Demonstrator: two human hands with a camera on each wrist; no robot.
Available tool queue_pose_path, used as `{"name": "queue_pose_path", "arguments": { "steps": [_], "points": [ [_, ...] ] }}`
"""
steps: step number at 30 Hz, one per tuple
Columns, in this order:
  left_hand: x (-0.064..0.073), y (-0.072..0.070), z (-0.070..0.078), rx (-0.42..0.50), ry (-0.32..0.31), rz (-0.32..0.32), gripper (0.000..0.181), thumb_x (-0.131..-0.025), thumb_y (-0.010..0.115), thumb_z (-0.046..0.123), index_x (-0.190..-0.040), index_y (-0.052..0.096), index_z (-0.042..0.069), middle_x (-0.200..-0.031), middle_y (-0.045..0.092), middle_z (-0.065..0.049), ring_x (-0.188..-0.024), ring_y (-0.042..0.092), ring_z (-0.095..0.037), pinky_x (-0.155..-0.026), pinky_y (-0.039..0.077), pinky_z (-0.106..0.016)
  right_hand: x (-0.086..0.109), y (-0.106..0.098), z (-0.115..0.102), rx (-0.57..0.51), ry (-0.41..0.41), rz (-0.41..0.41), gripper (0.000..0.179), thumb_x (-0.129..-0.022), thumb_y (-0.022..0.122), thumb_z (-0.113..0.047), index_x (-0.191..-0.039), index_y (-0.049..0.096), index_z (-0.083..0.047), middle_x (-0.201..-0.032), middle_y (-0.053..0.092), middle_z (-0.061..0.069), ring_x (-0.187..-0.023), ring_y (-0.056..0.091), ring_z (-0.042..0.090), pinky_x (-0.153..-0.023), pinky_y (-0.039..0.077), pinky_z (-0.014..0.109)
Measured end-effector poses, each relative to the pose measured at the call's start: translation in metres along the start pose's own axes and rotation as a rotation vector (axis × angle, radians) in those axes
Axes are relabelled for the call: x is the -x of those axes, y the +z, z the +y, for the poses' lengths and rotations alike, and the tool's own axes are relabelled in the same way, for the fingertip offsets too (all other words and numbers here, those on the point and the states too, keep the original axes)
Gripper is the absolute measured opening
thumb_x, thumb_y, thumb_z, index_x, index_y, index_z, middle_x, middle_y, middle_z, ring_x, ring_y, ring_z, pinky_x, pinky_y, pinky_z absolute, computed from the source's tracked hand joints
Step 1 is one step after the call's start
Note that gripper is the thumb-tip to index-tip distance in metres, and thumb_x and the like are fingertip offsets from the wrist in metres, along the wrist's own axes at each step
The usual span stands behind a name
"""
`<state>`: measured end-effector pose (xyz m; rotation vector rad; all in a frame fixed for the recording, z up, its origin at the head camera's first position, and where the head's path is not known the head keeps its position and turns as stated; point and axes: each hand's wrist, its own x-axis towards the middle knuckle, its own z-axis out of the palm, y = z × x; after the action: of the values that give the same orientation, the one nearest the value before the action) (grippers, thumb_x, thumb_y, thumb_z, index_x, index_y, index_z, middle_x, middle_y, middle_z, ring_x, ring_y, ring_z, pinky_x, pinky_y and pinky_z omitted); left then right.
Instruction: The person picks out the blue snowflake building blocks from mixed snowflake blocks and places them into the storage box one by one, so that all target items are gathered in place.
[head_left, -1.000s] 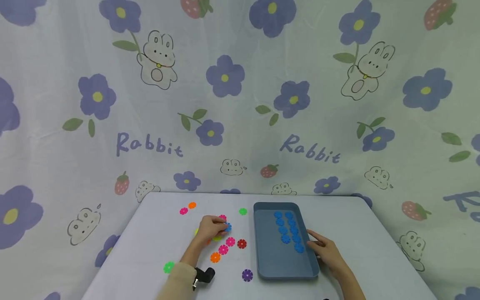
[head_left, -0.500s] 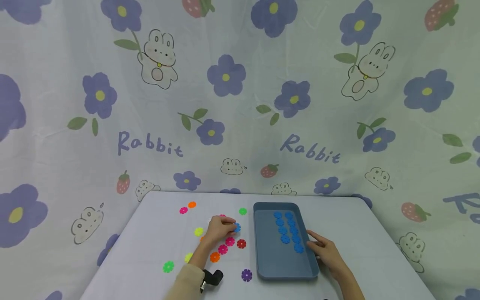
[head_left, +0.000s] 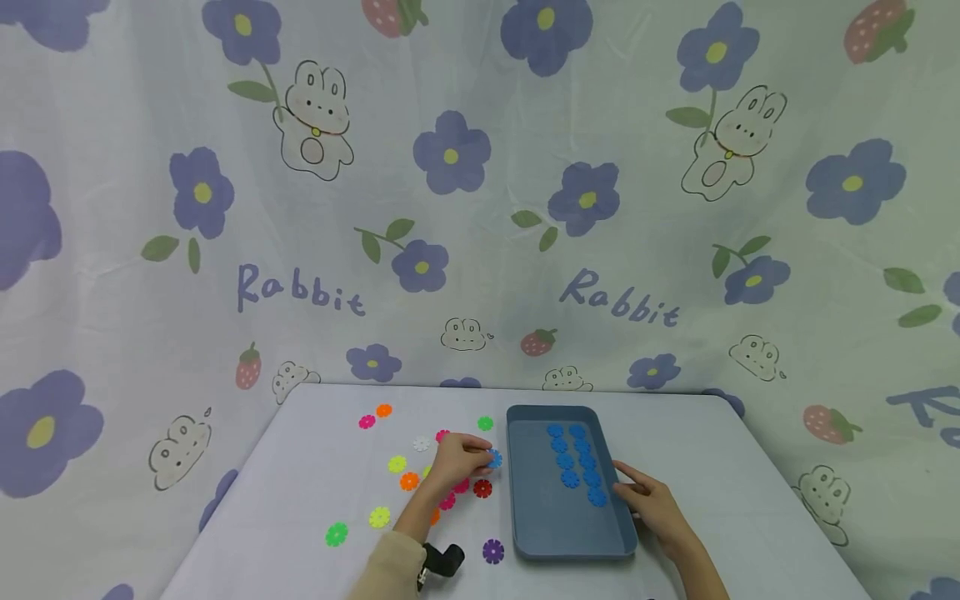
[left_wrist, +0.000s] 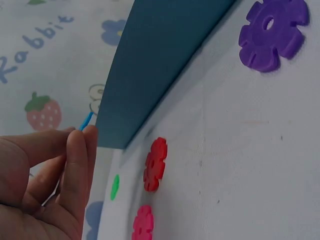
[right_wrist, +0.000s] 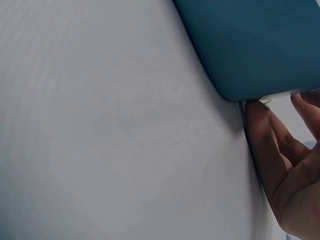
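Observation:
Between thumb and fingertips, my left hand (head_left: 457, 461) pinches a blue flower-shaped plastic disc (head_left: 496, 459), raised just left of the blue-grey tray (head_left: 543, 521). The left wrist view shows that disc edge-on as a thin blue strip (left_wrist: 86, 120). My right hand (head_left: 652, 502) rests its fingertips against the tray's right side; in the right wrist view, fingers (right_wrist: 260, 122) touch the outer wall. Two columns of blue discs (head_left: 588, 461) lie inside the tray, toward its right side. The left hand partly covers pink discs (head_left: 462, 485) beneath it.
Loose discs are scattered left of the tray: red (head_left: 482, 489), purple (head_left: 492, 551), green (head_left: 337, 534), yellow (head_left: 379, 517), orange (head_left: 408, 481) and white (head_left: 422, 443) among them. A patterned curtain (head_left: 465, 250) hangs behind the white table (head_left: 247, 533).
My left hand has moved right with the blue disc, toward the tray, uncovering yellow, orange and white discs behind it. The right hand has stayed at the tray's side.

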<state>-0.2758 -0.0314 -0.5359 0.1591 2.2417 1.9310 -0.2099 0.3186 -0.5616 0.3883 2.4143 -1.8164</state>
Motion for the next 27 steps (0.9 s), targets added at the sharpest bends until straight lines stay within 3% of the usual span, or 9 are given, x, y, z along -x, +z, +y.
{"name": "queue_pose_path", "arguments": {
  "steps": [9, 20, 27],
  "points": [
    [-0.006, 0.015, 0.006, 0.027, 0.025, -0.049, 0.021, -0.088, 0.069, 0.002, -0.104, 0.067, -0.012, -0.086, 0.067, -0.013, -0.07, 0.07, -0.024, -0.065, 0.059, -0.03, -0.001, 0.0, -0.001, -0.005, -0.006, -0.009, 0.057, -0.091, 0.07, -0.027, -0.142, 0.05, -0.011, -0.115, 0.065, 0.017, -0.088, 0.065, 0.025, -0.07, 0.054, 0.039],
    [-0.007, 0.032, 0.008, 0.017, 0.011, -0.056, 0.019, -0.085, 0.071, 0.001, -0.102, 0.069, -0.006, -0.085, 0.066, -0.011, -0.067, 0.068, -0.016, -0.064, 0.059, -0.029, 0.001, 0.0, -0.001, -0.022, -0.005, -0.004, 0.053, -0.092, 0.068, -0.022, -0.141, 0.052, -0.01, -0.114, 0.066, 0.017, -0.088, 0.066, 0.026, -0.071, 0.055, 0.039],
    [-0.009, 0.044, 0.016, -0.021, 0.039, -0.075, 0.018, -0.086, 0.071, 0.001, -0.102, 0.07, -0.005, -0.083, 0.066, -0.009, -0.064, 0.068, -0.016, -0.063, 0.059, -0.028, 0.0, 0.0, -0.001, -0.009, -0.006, -0.007, 0.054, -0.092, 0.068, -0.025, -0.141, 0.051, -0.01, -0.113, 0.066, 0.016, -0.087, 0.065, 0.025, -0.07, 0.055, 0.04]
  ]
}}
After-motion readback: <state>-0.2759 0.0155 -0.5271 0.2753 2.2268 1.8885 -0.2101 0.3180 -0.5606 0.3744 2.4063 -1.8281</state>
